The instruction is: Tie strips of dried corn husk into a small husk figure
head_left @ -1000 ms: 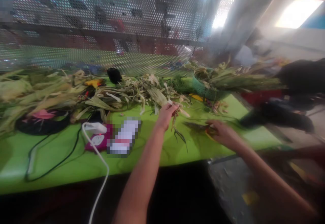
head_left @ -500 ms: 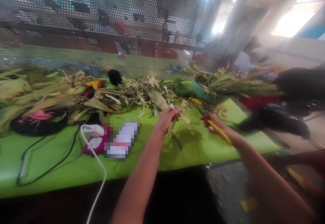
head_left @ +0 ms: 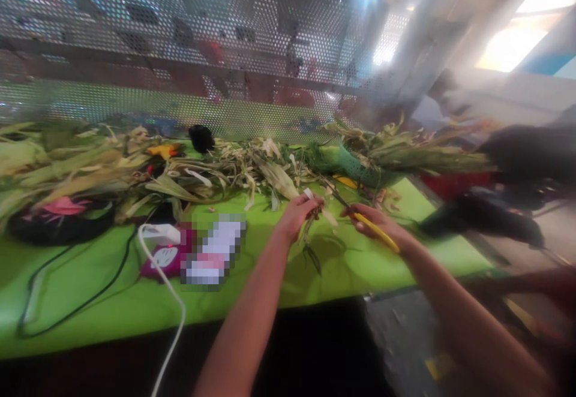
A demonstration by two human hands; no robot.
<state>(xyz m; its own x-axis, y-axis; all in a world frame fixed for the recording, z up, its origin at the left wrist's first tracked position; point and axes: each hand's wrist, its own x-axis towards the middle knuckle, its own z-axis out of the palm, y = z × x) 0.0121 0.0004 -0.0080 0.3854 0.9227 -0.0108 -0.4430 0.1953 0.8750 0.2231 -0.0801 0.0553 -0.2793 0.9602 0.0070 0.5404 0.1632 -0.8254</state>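
Observation:
My left hand [head_left: 302, 216] is closed around a small bunch of dried husk strips [head_left: 308, 233], held above the green table. Pale ends stick out past the fingertips, and thin dark stems hang below. My right hand [head_left: 377, 224] grips yellow-handled pliers [head_left: 374, 231]. Their long dark jaws point up and left, towards the husk pieces beyond my left hand. Whether the jaws touch anything is too blurred to tell. A long heap of dried husks [head_left: 274, 172] lies behind both hands.
On the green table [head_left: 108, 301], a pink power adapter [head_left: 164, 258] with a white cable and a pixelated flat item [head_left: 216, 250] lie left of my arm. A green basket [head_left: 355, 160] with husks stands behind my right hand. Perforated metal [head_left: 180, 79] rises at the back.
My right hand has moved left with the pliers, bringing the jaws closer to my left hand. My left hand still holds the husk strips and has barely moved.

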